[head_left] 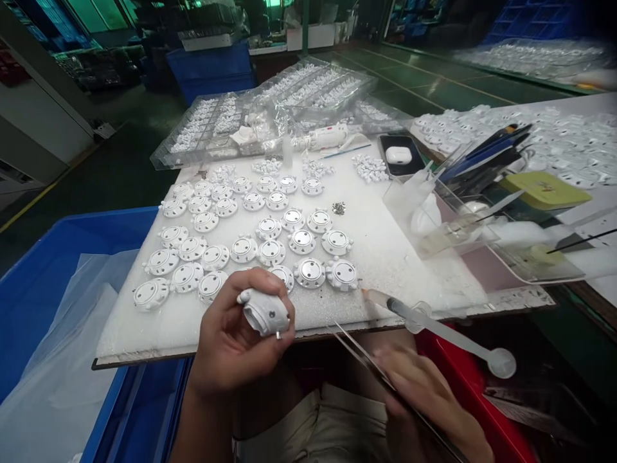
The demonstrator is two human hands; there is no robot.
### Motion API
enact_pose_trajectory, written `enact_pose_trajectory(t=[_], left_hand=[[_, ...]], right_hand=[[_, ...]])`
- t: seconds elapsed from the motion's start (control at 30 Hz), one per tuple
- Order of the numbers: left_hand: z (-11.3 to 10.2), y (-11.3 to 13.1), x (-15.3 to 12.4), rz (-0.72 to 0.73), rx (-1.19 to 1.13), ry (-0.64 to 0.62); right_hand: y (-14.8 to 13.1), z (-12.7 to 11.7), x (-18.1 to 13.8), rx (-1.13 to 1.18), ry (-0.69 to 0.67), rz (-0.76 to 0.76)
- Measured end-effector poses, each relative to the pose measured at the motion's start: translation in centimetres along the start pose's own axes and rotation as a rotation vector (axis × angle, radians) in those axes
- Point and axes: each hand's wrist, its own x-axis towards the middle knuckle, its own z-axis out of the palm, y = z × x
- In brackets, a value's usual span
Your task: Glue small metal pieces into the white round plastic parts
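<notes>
My left hand (241,347) is closed around a small white plastic part (265,313) with a dark round spot and short pegs, held in front of the board's near edge. My right hand (429,392), slightly blurred, grips metal tweezers (359,354) whose tips point up and left and stand a little apart. Nothing shows between those tips. A syringe (409,315) with an orange tip lies across the front edge of the white foam board (376,270). Rows of round white parts (308,272) with dark dots cover the board behind my left hand.
Small white pieces (370,168) and dark bits (339,208) lie in piles farther back. Clear trays (308,90) stand behind them. At right are an organizer (511,257) with tools and a yellow box (544,188). A blue bin (62,238) stands left.
</notes>
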Motion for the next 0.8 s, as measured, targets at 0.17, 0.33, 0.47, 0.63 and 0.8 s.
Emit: enact_pose_trajectory(t=[0.17,0.33,0.47,0.63,0.8], left_hand=[[0.8,0.1,-0.9,-0.143,0.132,0.21],[1.0,0.0,-0.7,-0.207,0.239,0.266],[0.7,-0.1,-0.6,-0.211,0.219,0.267],[0.4,-0.1,-0.6,-0.221,0.214,0.244],[0.5,-0.1,-0.5,-0.207,0.212,0.235]], right_hand=[[1.3,3.1,2.1,-0.054,0.138,0.031],[1.4,2.9,2.3,-0.066,0.041,0.012],[1.6,2.2,2.2,-0.026,-0.021,-0.01],[2.2,2.2,1.2,-0.048,-0.024,-0.014],[2.2,2.4,1.3,-0.039,-0.002,-0.07]])
